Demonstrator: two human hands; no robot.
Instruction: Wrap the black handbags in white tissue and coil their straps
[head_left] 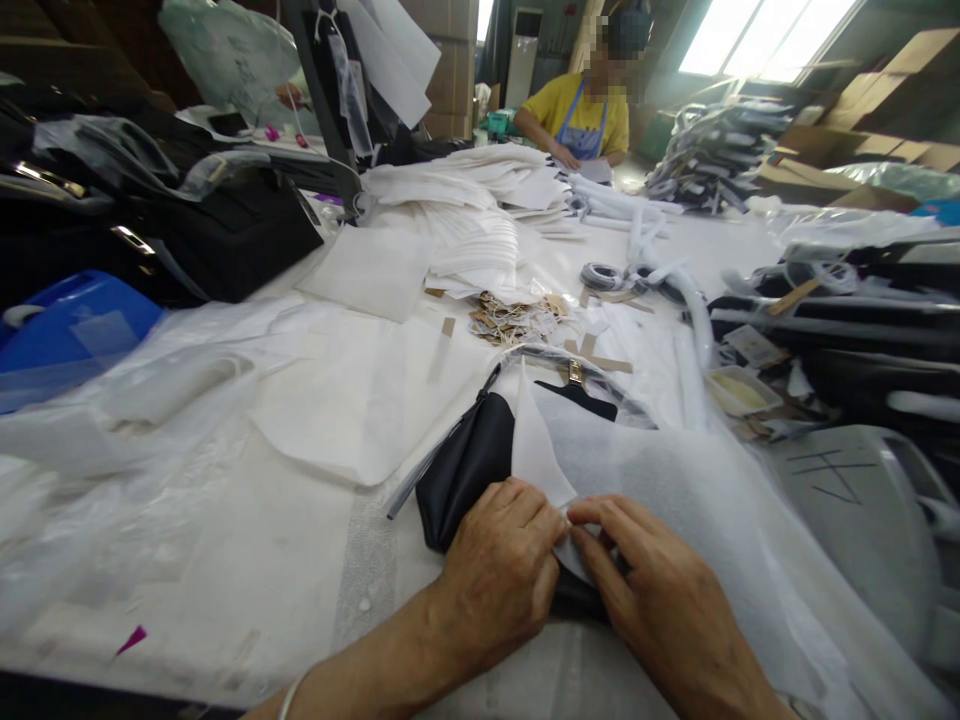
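A black handbag [469, 465] with a gold clasp [575, 372] lies on the white table in front of me. White tissue-like sheet [637, 465] covers much of its front and spreads to the right. My left hand [506, 555] is closed over the sheet's edge at the bag's lower front, fingers curled. Close beside it, my right hand [649, 580] pinches the same sheet between thumb and forefinger. The fingertips of both hands nearly meet. A clear plastic-wrapped handle arches behind the bag, and a dark strap with a tassel hangs at its left side.
Stacked white sheets [480, 220] and a heap of tags [517, 318] lie beyond the bag. Black bags [225, 230] and a blue item [75, 335] stand left. Wrapped black goods [862, 340] and a grey panel [855, 500] are right. A person in yellow [585, 120] works across the table.
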